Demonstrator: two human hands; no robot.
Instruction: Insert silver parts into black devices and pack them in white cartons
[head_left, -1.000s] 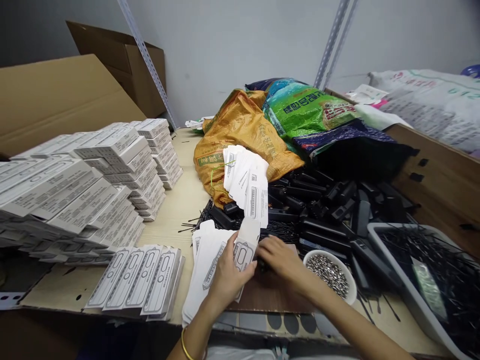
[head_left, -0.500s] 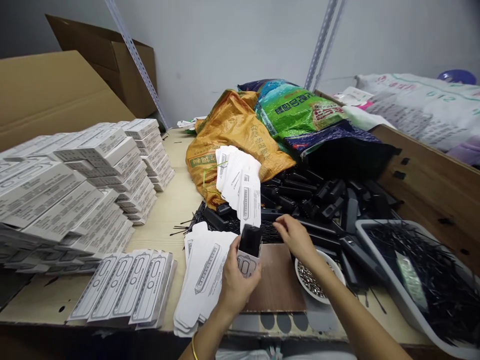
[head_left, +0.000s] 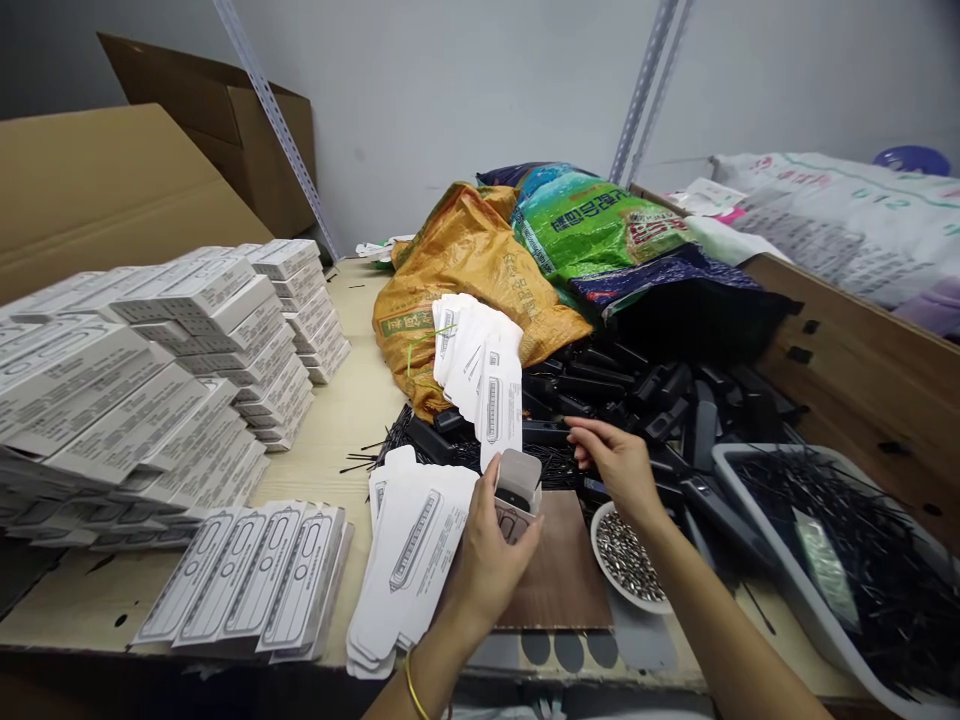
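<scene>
My left hand [head_left: 487,565] is wrapped round a small white printed box [head_left: 529,472], whose top flap stands up. The end of a black device [head_left: 514,498] shows just inside the open top. My right hand [head_left: 621,472] hovers to the right, over a pile of black devices [head_left: 660,390], thumb and fingertips pinched together. Whatever lies between those fingertips is too small to make out. Flat white cartons [head_left: 420,550] lie left of my left hand, and a brown board [head_left: 566,575] is under the box. More flat cartons [head_left: 495,400] fan out behind it.
Stacked white boxes [head_left: 217,310] fill the left side, with several more in a front row [head_left: 292,580]. A white bowl [head_left: 649,603] of small metal parts sits beside my right forearm. Far right is a bin [head_left: 724,455] of thin black pieces. Orange [head_left: 480,260] and green [head_left: 600,230] sacks lie behind.
The black device has gone down into the box, and the box's flap now shows above it. My right hand has moved slightly right, away from the box.
</scene>
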